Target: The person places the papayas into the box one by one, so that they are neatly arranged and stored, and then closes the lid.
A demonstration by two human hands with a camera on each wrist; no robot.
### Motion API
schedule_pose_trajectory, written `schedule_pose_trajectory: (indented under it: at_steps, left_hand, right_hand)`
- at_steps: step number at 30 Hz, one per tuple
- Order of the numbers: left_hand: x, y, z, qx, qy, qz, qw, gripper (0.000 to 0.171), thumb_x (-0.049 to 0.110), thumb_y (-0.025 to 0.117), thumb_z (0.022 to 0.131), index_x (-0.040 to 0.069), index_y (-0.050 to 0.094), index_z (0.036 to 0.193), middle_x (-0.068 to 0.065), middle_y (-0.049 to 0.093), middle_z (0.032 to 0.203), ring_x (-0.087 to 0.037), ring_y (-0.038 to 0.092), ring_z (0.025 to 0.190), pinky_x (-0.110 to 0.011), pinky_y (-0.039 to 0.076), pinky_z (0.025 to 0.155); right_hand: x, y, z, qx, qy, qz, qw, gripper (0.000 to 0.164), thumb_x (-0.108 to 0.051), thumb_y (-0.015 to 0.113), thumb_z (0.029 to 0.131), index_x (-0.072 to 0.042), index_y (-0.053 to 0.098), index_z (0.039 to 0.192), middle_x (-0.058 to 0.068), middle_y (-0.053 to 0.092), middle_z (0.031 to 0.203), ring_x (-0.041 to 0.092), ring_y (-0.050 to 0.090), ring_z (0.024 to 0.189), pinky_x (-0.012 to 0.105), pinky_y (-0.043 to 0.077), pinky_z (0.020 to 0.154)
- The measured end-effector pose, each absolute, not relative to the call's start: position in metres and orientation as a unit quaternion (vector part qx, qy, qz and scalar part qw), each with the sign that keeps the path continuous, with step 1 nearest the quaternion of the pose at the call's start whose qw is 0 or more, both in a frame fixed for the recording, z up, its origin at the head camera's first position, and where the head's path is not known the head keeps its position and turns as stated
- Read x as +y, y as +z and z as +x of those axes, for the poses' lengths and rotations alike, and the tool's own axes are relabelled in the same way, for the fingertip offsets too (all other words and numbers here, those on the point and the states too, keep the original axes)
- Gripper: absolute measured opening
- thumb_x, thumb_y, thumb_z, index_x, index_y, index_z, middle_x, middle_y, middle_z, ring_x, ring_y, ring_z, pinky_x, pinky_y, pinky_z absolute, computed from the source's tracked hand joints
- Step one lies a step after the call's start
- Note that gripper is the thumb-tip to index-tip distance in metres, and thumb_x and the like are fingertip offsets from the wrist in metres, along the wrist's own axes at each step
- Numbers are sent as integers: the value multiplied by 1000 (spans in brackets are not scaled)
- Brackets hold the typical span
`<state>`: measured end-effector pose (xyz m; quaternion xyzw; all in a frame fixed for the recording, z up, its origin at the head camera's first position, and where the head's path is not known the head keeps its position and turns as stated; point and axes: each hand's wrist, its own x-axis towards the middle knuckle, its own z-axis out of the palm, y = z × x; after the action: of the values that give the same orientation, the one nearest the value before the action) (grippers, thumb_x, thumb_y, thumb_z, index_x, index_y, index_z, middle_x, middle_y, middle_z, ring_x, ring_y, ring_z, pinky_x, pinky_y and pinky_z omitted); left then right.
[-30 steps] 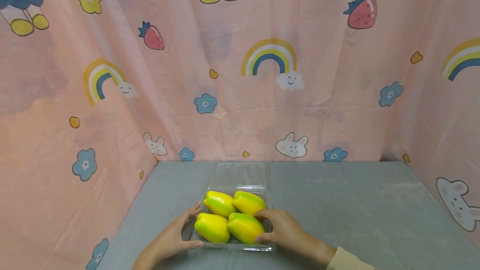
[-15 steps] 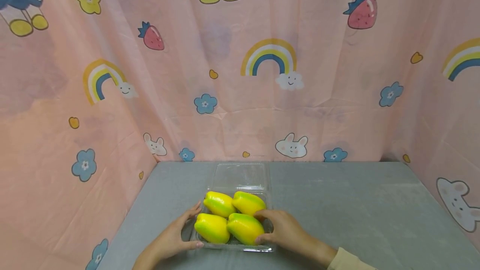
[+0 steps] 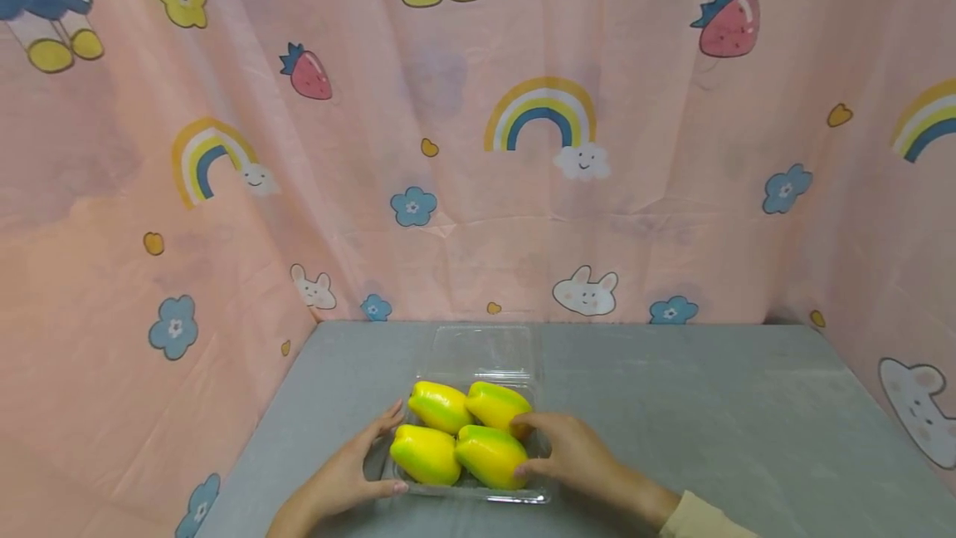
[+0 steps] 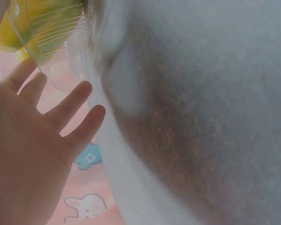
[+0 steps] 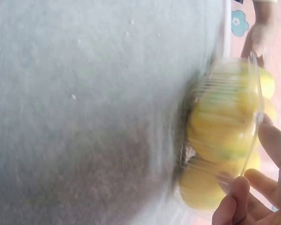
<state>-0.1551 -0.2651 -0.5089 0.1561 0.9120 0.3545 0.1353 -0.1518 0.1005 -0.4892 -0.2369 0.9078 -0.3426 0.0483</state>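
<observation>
A clear plastic clamshell box (image 3: 489, 493) stands on the table with its lid (image 3: 481, 351) folded back. Several glossy yellow-green fruits, mango-like in shape, fill it in two rows. My right hand (image 3: 578, 451) curves its thumb and fingers round the right end of the front-right fruit (image 3: 490, 457); in the right wrist view the fingers (image 5: 243, 187) lie at the box's rim. Along the box's left side my left hand (image 3: 343, 467) stays spread, thumb near the front corner beside the front-left fruit (image 3: 426, 455). The left wrist view shows its fingers (image 4: 68, 108) straight, two tips close to the box edge.
The grey table (image 3: 672, 405) stretches right and left of the box. Behind it hangs a pink patterned curtain (image 3: 463, 256), which also closes off both sides. The folded-back lid lies toward the table's far edge.
The head view has shifted very slightly. My right thumb has lifted a little along the front-right fruit. The fruits and my left hand keep their places.
</observation>
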Motion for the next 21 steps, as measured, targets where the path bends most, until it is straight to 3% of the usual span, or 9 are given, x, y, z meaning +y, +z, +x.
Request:
schedule_pose_trajectory:
  at_steps: [4,7,10,17,21]
  left_hand:
    - [-266,-508,-154,910,359,154,136,102,51,81,76,34,21,157,0,27,165,-39,42,142,-72,34,109]
    - [-266,-506,-155,911,357,151,141,106,50,81,76,33,17,158,-4,29,164,-41,43,141,-74,35,106]
    - [-265,-503,-156,912,354,151,142,107,50,82,75,33,17,158,-6,30,164,-41,42,141,-75,35,104]
    - [-269,-501,-158,910,357,152,145,105,46,83,76,31,19,158,-20,36,158,-47,42,139,-76,39,100]
    - [-274,-496,-162,911,360,155,129,103,45,83,76,34,21,157,-20,35,159,-49,38,141,-77,37,101]
  right_hand:
    - [106,-482,-153,902,-358,-237,43,63,-54,78,75,-16,66,125,-8,73,112,11,65,89,30,57,80]
    - [111,-477,-154,900,-366,-233,35,62,-50,79,76,-16,66,126,-4,73,111,6,53,68,20,47,60]
    - [119,-473,-156,900,-369,-229,25,62,-48,79,77,-15,65,128,2,73,111,3,41,56,18,40,50]
    - [145,-468,-162,905,-357,-231,-22,55,-41,78,81,-16,65,128,6,73,111,-3,41,55,17,42,49]
    - [164,-464,-165,921,-324,-210,-54,52,-40,78,82,-20,65,128,2,71,116,-1,52,68,16,45,54]
